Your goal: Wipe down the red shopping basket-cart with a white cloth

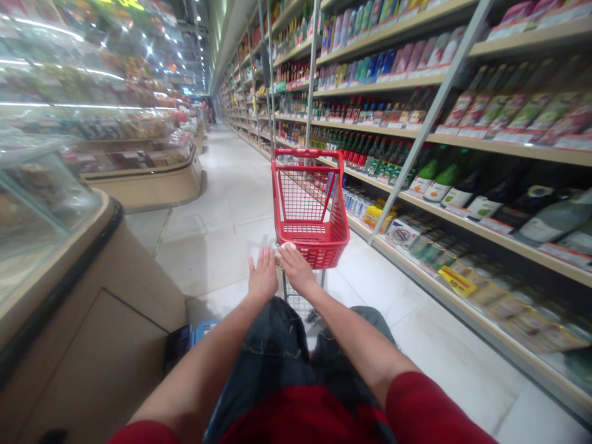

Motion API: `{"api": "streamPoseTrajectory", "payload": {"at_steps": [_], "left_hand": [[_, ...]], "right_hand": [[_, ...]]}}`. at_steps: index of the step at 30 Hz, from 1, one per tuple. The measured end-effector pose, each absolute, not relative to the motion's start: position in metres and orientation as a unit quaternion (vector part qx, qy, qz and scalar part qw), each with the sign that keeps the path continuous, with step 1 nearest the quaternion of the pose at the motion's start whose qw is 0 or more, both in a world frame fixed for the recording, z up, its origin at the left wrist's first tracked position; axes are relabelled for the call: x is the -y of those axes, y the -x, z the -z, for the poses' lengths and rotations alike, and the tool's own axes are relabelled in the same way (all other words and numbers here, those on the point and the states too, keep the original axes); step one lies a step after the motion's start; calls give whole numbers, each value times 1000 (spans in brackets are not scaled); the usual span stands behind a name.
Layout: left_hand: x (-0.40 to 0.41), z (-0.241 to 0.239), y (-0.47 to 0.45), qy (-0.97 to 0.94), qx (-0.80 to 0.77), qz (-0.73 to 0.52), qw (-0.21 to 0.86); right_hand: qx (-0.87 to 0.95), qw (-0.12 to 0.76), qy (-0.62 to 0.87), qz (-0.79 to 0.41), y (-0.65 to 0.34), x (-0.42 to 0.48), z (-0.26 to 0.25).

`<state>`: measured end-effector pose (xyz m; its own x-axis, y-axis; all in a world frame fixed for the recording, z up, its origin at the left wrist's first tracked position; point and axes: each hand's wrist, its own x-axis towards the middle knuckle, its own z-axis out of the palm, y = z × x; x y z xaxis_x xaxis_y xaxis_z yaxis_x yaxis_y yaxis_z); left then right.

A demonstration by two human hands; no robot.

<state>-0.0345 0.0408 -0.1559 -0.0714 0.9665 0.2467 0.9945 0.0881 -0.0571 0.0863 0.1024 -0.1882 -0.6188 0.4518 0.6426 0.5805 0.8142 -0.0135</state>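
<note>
Both forearms reach forward over my knees toward a red shopping cart [311, 237]. My left hand [263, 274] has its fingers stretched out, palm down, and nothing shows in it. Just beside it is my right hand [296, 270], its fingers bent over a small white piece [287, 246] that looks like a crumpled tissue or wipe. The fingertips of both hands are close to the near left corner of the cart's basket. Whether they touch the cart I cannot tell. No goods show in the basket.
Shelves of bottles and cans [435, 139] line the right side. A glass-topped display counter [83, 246] stands close on the left, with another low counter [148, 185] farther along. A pale tiled floor [226, 203] runs down the aisle. Something blue [203, 331] lies by my left leg.
</note>
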Motion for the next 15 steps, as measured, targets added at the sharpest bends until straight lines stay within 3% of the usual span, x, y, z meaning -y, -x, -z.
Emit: {"api": "streamPoseTrajectory", "payload": {"at_steps": [8,13,15], "left_hand": [[-37,155,38,686,715,65,115],[-52,143,31,689,710,93,114],[-61,134,25,702,698,98,105]], "right_hand": [[901,276,330,58,-102,-94,222],[862,377,328,89,-103,-102,172],[856,362,359,87,-101,-111,154]]}}
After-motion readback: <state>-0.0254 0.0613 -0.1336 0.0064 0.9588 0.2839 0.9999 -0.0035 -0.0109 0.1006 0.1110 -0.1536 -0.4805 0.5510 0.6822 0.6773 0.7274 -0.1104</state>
